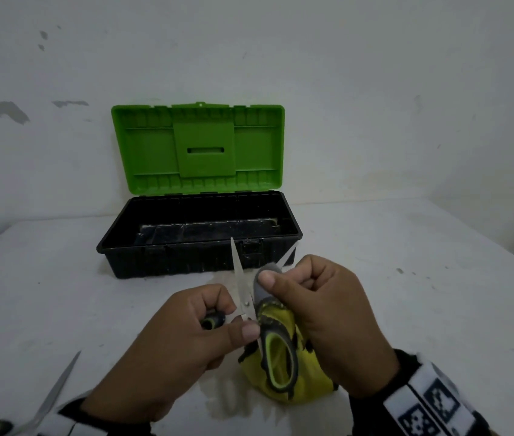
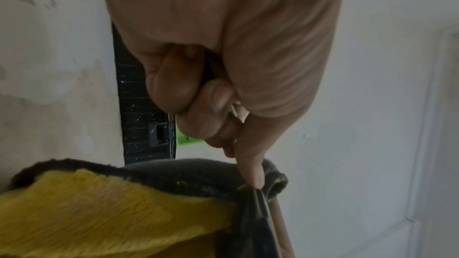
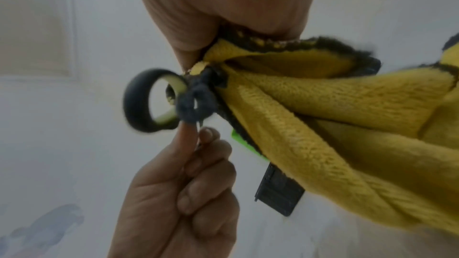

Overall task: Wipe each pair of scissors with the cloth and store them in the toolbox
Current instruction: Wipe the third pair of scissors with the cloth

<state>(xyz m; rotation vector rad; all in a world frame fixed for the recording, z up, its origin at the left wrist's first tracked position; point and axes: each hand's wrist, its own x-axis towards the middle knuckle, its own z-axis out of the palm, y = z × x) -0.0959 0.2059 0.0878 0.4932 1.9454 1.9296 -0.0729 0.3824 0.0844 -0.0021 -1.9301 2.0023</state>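
Observation:
A pair of scissors (image 1: 243, 297) with black-and-lime handles is held open above the table, one bare blade pointing at the toolbox. My left hand (image 1: 233, 320) grips it near the pivot and the small handle. My right hand (image 1: 284, 280) pinches the yellow cloth (image 1: 309, 382), grey side out, round the other blade. The large handle loop (image 3: 136, 103) hangs free in front of the cloth (image 3: 323, 115). In the left wrist view my left hand (image 2: 223, 125) is curled tight above the cloth (image 2: 99, 203). The black toolbox (image 1: 170, 259) stands open behind, its green lid (image 1: 199, 149) upright.
A second pair of scissors (image 1: 57, 388) lies at the table's near left, blades pointing away from me, partly cut off by the frame. The toolbox stands close to the white wall. White tabletop stretches to the left and right of my hands.

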